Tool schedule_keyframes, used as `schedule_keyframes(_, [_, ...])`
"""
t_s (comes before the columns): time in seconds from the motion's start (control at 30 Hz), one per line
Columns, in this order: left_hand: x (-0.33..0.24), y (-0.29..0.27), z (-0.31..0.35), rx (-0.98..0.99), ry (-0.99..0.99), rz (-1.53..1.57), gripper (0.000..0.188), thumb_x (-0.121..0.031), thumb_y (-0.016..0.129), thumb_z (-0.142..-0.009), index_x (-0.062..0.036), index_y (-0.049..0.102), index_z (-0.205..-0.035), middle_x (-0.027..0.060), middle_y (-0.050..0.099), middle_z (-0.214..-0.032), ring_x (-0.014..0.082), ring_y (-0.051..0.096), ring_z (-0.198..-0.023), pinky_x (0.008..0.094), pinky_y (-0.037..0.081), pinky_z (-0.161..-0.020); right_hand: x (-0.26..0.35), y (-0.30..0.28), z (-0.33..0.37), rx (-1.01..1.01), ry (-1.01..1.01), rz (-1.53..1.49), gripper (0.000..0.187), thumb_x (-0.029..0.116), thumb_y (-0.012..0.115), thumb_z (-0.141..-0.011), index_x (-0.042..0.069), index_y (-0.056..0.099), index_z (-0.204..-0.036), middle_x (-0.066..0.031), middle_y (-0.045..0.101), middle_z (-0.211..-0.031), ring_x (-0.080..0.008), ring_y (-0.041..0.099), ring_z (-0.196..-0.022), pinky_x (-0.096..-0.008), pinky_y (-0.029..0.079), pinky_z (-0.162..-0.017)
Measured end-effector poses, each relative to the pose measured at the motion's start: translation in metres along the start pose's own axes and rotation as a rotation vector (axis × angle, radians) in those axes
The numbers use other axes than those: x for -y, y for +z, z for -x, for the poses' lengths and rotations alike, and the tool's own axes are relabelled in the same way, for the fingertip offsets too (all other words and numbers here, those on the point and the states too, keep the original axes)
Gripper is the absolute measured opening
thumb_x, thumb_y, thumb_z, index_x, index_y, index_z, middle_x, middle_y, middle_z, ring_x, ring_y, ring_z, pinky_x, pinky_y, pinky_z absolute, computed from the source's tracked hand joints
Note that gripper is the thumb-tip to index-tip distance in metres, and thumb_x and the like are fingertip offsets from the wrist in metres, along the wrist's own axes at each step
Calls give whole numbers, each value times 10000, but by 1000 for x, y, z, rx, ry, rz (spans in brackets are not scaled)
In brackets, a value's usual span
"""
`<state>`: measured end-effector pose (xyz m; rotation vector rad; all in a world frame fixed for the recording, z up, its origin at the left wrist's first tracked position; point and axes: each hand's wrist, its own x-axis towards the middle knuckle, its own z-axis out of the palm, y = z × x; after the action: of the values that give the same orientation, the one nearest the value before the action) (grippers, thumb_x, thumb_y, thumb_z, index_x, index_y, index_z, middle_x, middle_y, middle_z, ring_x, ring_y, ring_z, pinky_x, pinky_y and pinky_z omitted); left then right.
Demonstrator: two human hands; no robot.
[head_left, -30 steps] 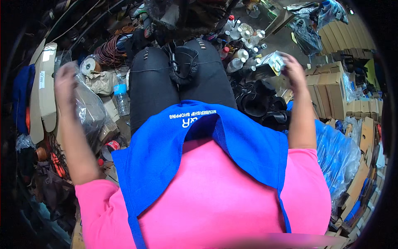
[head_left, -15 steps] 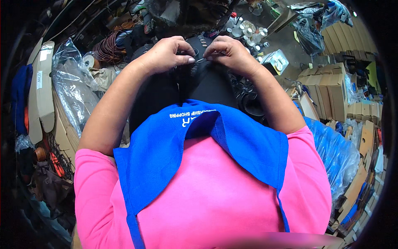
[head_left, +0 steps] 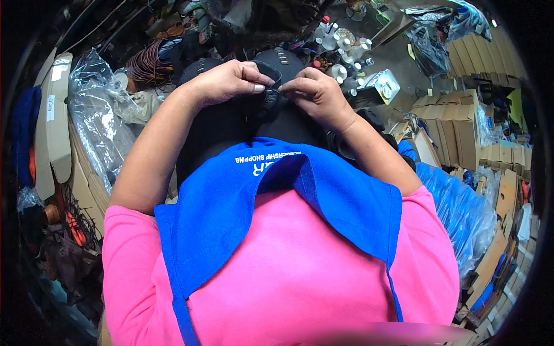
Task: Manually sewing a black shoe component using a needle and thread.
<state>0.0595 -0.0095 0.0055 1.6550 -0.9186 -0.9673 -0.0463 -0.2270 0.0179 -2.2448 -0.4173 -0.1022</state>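
The black shoe (head_left: 271, 101) is lying on the person's lap, with the left hand (head_left: 228, 81) and right hand (head_left: 317, 95) both curling over it, fingertips pinching its dark lace. Clear plastic bags (head_left: 95, 121) are lying left, white bottles (head_left: 340, 49) beyond, cardboard boxes (head_left: 456, 130) stacking right.

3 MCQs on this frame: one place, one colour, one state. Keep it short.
1. Where does the clear plastic bag lie?
A. person's left
B. person's right
C. on the lap

2. What colour is the apron?
A. green
B. blue
C. white

3. How do the hands stand?
A. spread wide apart
B. both pinching the black item on the lap
C. behind the back

Key: 1 A, it lies by the left arm. 2 B, blue over a pink shirt. 3 B, left hand and right hand meet on it.
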Motion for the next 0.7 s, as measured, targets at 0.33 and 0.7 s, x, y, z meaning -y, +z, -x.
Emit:
schedule_keyframes(0.33, [-6,3,-8,100,49,-232,311,-98,621,-794,-45,635,-1100,62,538,-923,178,526,-906,295,402,-853,29,-22,-26,369,-206,566,154,94,550,-743,110,658,-851,-115,548,-843,-320,568,-811,-419,460,-719])
schedule_keyframes(0.7, [9,1,-23,-336,34,-403,236,-163,773,-659,-64,666,-845,96,604,-877,242,604,-845,330,478,-747,10,-32,-43,566,26,233,156,68,641,-738,91,669,-890,-147,609,-849,-315,610,-847,-392,486,-735])
